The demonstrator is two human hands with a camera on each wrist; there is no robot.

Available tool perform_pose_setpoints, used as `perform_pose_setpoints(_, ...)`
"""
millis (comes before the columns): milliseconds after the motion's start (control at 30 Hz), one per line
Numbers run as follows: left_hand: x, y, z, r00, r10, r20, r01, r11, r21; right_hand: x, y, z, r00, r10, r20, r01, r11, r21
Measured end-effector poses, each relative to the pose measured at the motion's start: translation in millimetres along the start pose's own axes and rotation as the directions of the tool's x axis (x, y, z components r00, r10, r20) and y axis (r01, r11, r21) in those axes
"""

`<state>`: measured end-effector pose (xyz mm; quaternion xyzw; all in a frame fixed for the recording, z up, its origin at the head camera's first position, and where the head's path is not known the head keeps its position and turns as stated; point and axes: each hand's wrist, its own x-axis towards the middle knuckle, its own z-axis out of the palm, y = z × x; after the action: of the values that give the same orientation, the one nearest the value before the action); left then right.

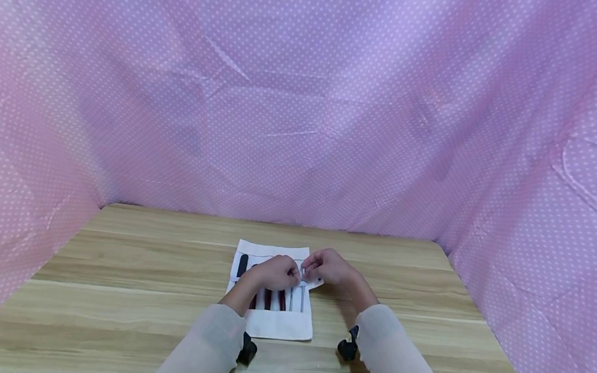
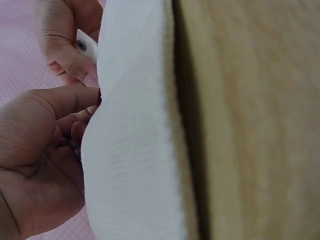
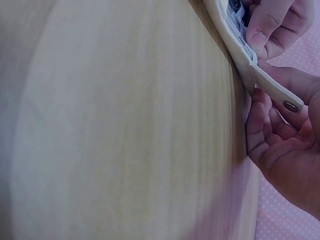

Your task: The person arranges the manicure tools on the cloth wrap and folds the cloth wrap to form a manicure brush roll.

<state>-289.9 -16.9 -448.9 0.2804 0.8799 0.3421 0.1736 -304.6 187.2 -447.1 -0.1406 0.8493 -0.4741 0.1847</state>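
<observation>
Between the pale wooden table's (image 1: pixel 135 290) side edges, my right hand (image 1: pixel 330 266) pinches a flat white fabric pouch (image 1: pixel 278 326); whether my left hand (image 1: pixel 276 272) grips, I can't tell.

White pouch (image 1: pixel 279 327), pink dotty cloth (image 1: pixel 305 110), stripy brown table (image 1: pixel 134 302)
The cloth is pink, turning purple in places, with tiny white dots all over. The table is light brown, with wavy stripes, pale and dark. The pouch is white, and so is its strap (image 3: pixel 272 85), which has a dark grey snap (image 3: pixel 291 106). One tool handle (image 1: pixel 242 266) is black, other handles (image 1: pixel 282 300) are dark red (nearly black in spots), and the thin rods (image 1: pixel 303 299) are silver. The sleeves (image 1: pixel 205 344) are pale cream, and the wrist cameras (image 1: pixel 347 349) are black
</observation>
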Motion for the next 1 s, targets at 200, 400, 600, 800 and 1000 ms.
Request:
perform_pose_setpoints(200, 1.0, -0.8, -0.1, 1.0, 0.001, 0.008, -0.001, 1.0, -0.001, 0.1, 0.1, 0.6, 1.0, -0.002, 0.007, 0.002, 1.0, 0.004)
perform_pose_setpoints(400, 2.5, -2.9, 0.9, 1.0, 0.002, -0.01, -0.002, 1.0, 0.01, -0.7, 0.2, 2.3, 1.0, 0.011, 0.006, -0.011, 1.0, -0.008)
perform_pose_setpoints(600, 1.9, -0.7, -0.5, 0.999, 0.009, -0.032, -0.009, 1.0, 0.002, -0.8, 0.3, 1.7, 1.0, 0.015, -0.01, -0.015, 0.999, -0.03)
perform_pose_setpoints(800, 1.5, 0.7, -3.0, 0.998, 0.026, -0.055, -0.025, 1.0, 0.013, -5.0, -1.5, -1.6, 0.999, 0.006, -0.044, -0.01, 0.997, -0.083)
perform_pose_setpoints(1000, 1.8, -1.5, -8.7, 0.997, 0.035, -0.068, -0.036, 0.999, -0.008, -10.3, -7.2, -6.8, 0.996, -0.051, -0.068, 0.045, 0.995, -0.087)
